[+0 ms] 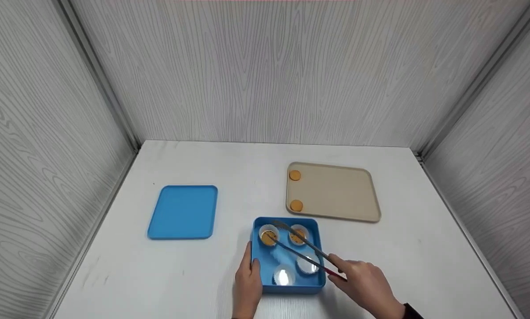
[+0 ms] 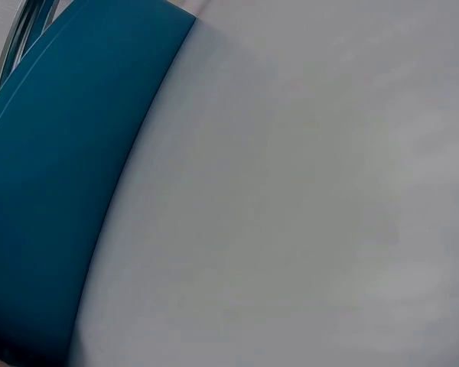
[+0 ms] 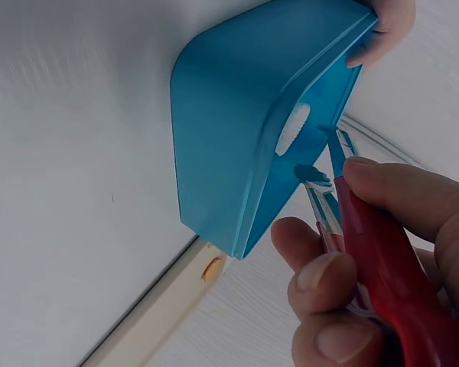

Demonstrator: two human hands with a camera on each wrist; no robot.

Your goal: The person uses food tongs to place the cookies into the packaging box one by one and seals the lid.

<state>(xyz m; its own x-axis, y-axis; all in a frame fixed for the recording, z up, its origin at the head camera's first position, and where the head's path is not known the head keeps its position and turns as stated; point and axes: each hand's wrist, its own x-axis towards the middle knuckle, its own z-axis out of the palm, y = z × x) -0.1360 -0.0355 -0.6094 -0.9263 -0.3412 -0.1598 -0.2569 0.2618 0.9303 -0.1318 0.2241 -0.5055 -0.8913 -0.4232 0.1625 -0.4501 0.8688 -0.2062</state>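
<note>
My left hand [image 1: 248,281] grips the left wall of a blue box [image 1: 291,289], its thumb near the rim. In my right hand [image 1: 364,283] are metal tongs with red handles [image 3: 386,283], their arms apart and reaching over the box. The tong tips are at the back-left white paper cup [image 1: 262,230], which contains a round orange-brown cookie [image 1: 268,239]. A second cookie [image 1: 296,239] lies in the back-right cup [image 1: 306,231], partly behind a tong arm. Toward the front are two white cups with no cookie showing, one left [image 1: 284,277] and one right [image 1: 307,267].
Behind the box to the right lies a beige tray [image 1: 335,190], with one cookie [image 1: 295,175] at its back-left corner and another [image 1: 296,205] at its front-left. A flat blue lid [image 1: 183,212] rests on the white table to the left. Grey wood-grain panels enclose the table.
</note>
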